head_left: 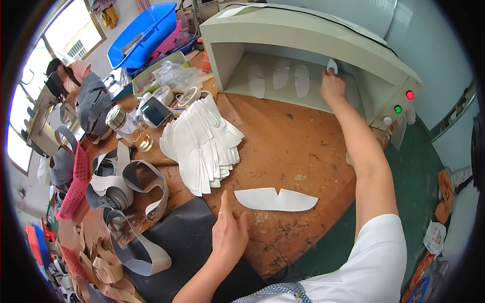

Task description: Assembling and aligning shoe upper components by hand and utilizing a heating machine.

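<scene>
My right hand (333, 90) reaches into the opening of a beige box-shaped machine (313, 31) and pinches a white cut piece (332, 64) by its lower end. Left of it, three pale cut pieces lie on the machine floor: one piece (256, 82), a second piece (281, 74) and a third piece (302, 81). My left hand (230, 236) is over the table's near side, holding nothing, its index finger stretched out and thumb apart. Just right of that finger lies a single white notched piece (276, 200). Beyond it, a fanned stack of white pieces (202, 144) rests on the wooden table (298, 146).
A black sheet (194, 247) lies under my left forearm. Grey strap coils (118, 194), a glass jar (132, 132) and a pink basket (76, 184) stand left. Behind are a green tray (144, 81) and blue basin (144, 33). Another person (76, 70) sits far left.
</scene>
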The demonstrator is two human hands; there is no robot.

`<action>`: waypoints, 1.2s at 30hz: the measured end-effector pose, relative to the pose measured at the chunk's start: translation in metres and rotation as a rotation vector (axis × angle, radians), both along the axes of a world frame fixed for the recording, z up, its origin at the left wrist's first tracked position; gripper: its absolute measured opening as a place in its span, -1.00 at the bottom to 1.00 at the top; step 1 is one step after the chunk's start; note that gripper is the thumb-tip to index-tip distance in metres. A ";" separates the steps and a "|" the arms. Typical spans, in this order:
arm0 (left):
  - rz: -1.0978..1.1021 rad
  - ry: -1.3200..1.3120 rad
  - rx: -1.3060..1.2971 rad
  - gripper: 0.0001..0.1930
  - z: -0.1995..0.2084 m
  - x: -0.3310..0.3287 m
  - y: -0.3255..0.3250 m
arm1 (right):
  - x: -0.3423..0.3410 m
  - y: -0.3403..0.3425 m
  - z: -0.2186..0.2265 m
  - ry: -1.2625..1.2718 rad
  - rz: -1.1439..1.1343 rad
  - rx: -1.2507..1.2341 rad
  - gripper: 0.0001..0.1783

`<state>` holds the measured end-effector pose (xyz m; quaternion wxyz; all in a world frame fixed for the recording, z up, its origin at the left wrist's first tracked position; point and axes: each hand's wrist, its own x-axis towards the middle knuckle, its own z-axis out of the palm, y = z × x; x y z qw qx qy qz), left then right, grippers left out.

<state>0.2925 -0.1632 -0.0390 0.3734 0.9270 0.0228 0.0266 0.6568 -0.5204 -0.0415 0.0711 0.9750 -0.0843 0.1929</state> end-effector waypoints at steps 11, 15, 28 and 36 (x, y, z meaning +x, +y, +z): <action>0.191 -0.067 -0.199 -0.75 -0.013 -0.125 0.041 | 0.072 0.014 -0.058 0.133 -0.285 0.649 -0.45; 0.178 -0.176 -0.112 -0.80 -0.015 -0.130 0.045 | 0.121 -0.018 -0.106 0.323 -0.157 0.520 -0.42; 0.132 -0.330 -0.232 -0.83 -0.030 -0.130 0.048 | 0.140 -0.065 -0.045 0.127 0.186 1.098 -0.80; 0.126 -0.453 -0.193 -0.32 0.026 -0.131 0.065 | -0.232 0.191 0.149 0.434 0.828 1.340 -0.59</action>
